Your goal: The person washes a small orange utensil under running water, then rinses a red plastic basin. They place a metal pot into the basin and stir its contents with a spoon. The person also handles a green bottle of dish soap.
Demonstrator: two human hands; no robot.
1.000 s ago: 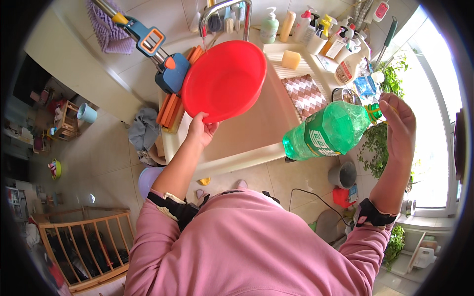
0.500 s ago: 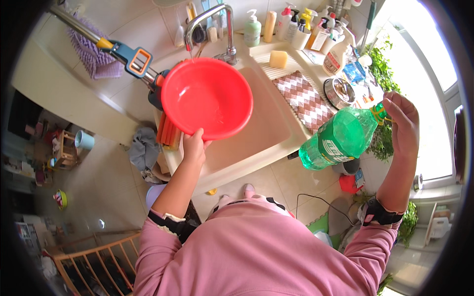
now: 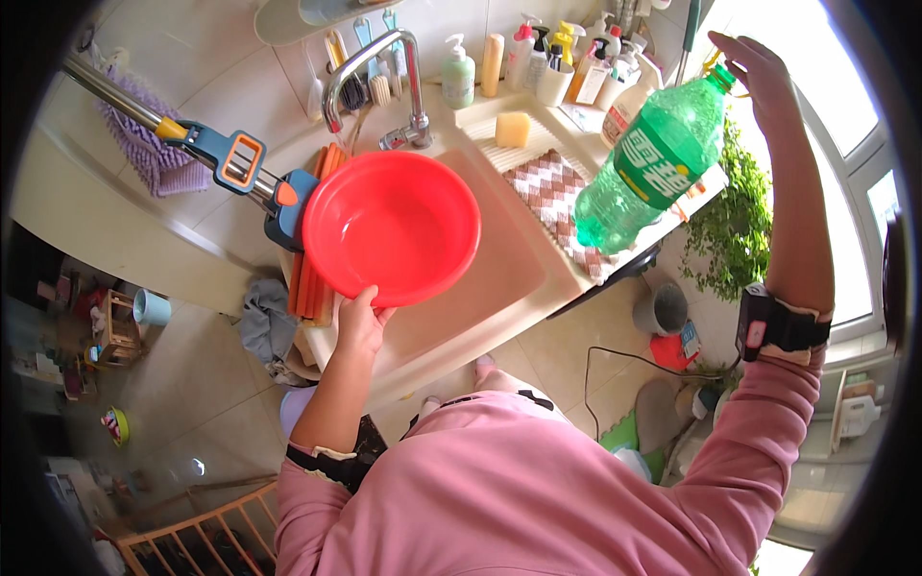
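My left hand (image 3: 363, 322) is closed on the near rim of a round red plastic basin (image 3: 394, 230), thumb on the inside of the rim. The basin hangs tilted over the left part of a pale sink (image 3: 499, 226), just nearer than the chrome faucet (image 3: 415, 96). Raised at the right, my right hand (image 3: 764, 75) is closed at the neck of a large green plastic bottle (image 3: 639, 178), where a yellow loop shows. The bottle slants with its cap at the upper right, in front of a brown and white checked cloth (image 3: 547, 197). Whether the fingers grip loop or neck, I cannot tell.
A yellow sponge (image 3: 513, 129) lies on the ridged drainboard. Pump bottles (image 3: 459, 75) stand along the back wall. A mop handle (image 3: 216, 154) slants in at the left beside the basin. Leafy plants (image 3: 730, 230) hang by the window; a grey bucket (image 3: 661, 309) is on the floor.
My right hand has lifted the green bottle upward and farther away. The red basin, still in my left hand, sits nearer to me and clear of the faucet's spout. The view has shifted slightly.
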